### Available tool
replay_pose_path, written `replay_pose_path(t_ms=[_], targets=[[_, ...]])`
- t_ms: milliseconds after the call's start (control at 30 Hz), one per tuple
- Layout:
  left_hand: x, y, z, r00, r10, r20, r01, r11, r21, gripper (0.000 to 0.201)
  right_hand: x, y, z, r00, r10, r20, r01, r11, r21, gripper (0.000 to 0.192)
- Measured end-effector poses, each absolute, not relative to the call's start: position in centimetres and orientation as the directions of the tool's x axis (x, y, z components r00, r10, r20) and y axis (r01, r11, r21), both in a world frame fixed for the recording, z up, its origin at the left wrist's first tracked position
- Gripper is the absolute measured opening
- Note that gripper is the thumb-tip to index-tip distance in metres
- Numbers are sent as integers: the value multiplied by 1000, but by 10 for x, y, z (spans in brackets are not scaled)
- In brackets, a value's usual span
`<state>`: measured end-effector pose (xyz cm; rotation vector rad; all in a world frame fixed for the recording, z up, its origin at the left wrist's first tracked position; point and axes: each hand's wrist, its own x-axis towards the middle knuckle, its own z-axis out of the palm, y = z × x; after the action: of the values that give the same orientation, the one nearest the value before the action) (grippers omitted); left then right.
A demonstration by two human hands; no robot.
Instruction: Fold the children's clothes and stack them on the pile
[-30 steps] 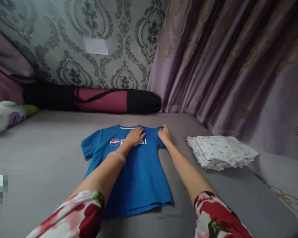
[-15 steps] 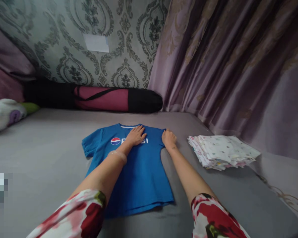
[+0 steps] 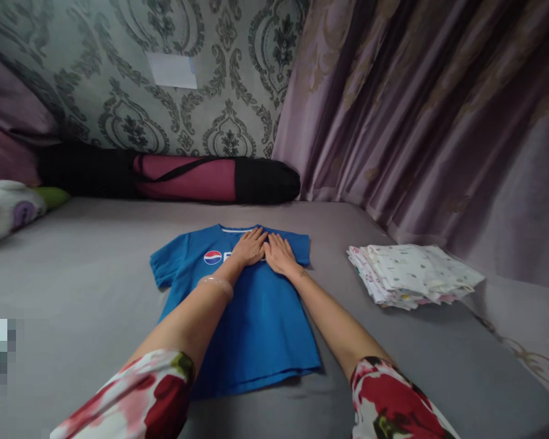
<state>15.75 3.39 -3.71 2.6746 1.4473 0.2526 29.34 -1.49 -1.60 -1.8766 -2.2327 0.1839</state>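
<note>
A blue short-sleeved T-shirt (image 3: 256,329) lies spread face up on the grey bedsheet, its neckline away from me. My left hand (image 3: 249,246) rests flat on the upper chest, just below the collar, covering part of the white lettering beside a round red, white and blue logo (image 3: 213,257). Right beside it, my right hand (image 3: 281,253) also lies flat on the cloth, fingers stretched out toward the collar. The right sleeve (image 3: 301,247) is laid out flat, while the left sleeve (image 3: 168,262) looks slightly creased.
A stack of folded white patterned cloths (image 3: 416,274) sits on the bed to the right. Along the wall lies a long black and pink bag (image 3: 187,180). A white plush toy (image 3: 2,213) is at the far left, and purple curtains (image 3: 393,122) hang at the right.
My right hand has let go of the right sleeve and moved left onto the chest beside my left hand. That sleeve now lies flatter. The left hand has stayed in place.
</note>
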Motion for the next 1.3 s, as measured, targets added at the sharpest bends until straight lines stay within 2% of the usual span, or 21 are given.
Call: replay_pose_path(t_ms=[133, 233, 300, 400, 500, 600, 733, 800, 900, 1033, 1167, 1300], targets=[[156, 36, -40, 533, 835, 139, 817, -550, 171, 53, 323, -24, -24, -142, 989, 35, 965, 146, -218, 58], [157, 31, -38, 509, 824, 249, 821, -551, 146, 51, 361, -37, -22, -120, 993, -5, 975, 117, -190, 58], [158, 24, -34, 437, 837, 329, 857, -499, 132, 49, 384, -49, -19, -105, 994, -17, 979, 100, -180, 56], [158, 10, -23, 358, 887, 293, 907, -405, 118, 44, 408, -69, -17, -72, 997, -6, 976, 69, -205, 55], [152, -6, -8, 399, 905, 148, 902, -416, 115, 39, 420, -93, -12, -39, 999, -14, 953, 33, -300, 55], [137, -35, 8, 483, 876, 5, 863, -477, 165, 40, 418, -126, 1, -83, 997, 0, 891, 75, -447, 51], [101, -101, 28, 629, 775, -57, 758, -595, 269, 41, 397, -186, 29, -294, 955, 48, 724, 255, -641, 29], [78, -138, 35, 615, 788, -37, 751, -570, 333, 44, 385, -215, 39, -406, 912, 57, 647, 331, -686, 26], [40, -186, 42, 487, 871, 66, 779, -468, 417, 51, 373, -244, 43, -504, 861, 62, 618, 410, -671, 32], [-4, -233, 37, 113, 987, 115, 844, -157, 513, 62, 368, -255, 34, -488, 869, 81, 674, 434, -597, 38], [-29, -266, 17, -131, 991, -5, 756, 103, 646, 75, 369, -252, 23, -457, 881, 120, 710, 443, -548, 33], [-34, -282, 5, -187, 977, -105, 613, 200, 764, 74, 368, -251, 15, -401, 898, 181, 761, 437, -479, 26]])
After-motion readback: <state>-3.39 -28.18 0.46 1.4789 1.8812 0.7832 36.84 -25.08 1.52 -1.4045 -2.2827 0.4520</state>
